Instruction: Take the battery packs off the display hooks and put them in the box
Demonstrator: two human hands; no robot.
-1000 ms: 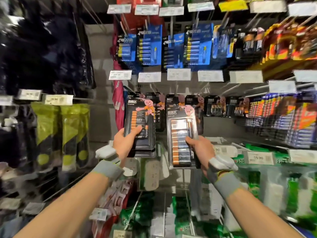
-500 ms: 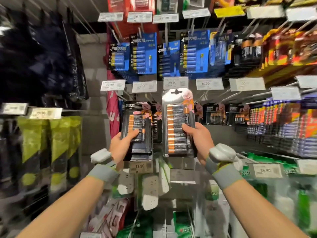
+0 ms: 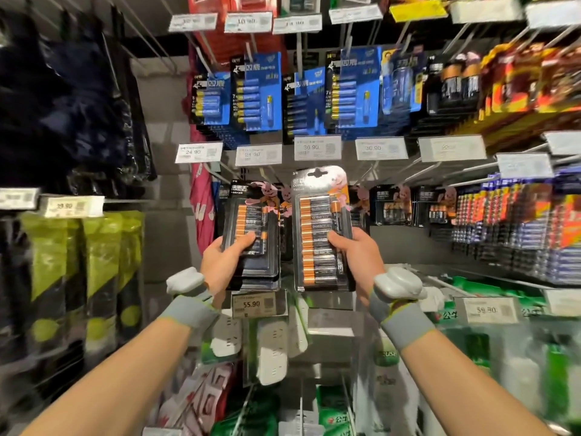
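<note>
Right grip (image 3: 355,256) curls round one battery pack (image 3: 319,228), upright, hang-hole at top. Left grip (image 3: 220,262) clasps a dark stack of packs (image 3: 251,221), long axis also vertical.

Behind the right pack (image 3: 320,234), the right hand's (image 3: 356,262) fingers are hidden; only the thumb shows on the front. The left hand (image 3: 220,267) likewise shows just a thumb on the left packs (image 3: 251,228). How many lie stacked there cannot be told, nor whether they hang on a hook, since their tops hide it. The right shelves (image 3: 518,228) smear into blur, their labels unreadable. The dark goods (image 3: 63,105) on the left are blurred and shapeless. One tag (image 3: 452,148) is too faint to read. The red packs (image 3: 213,3) are cut by the top edge. The left forearm (image 3: 119,372) and right forearm (image 3: 471,388) run off the bottom.
</note>
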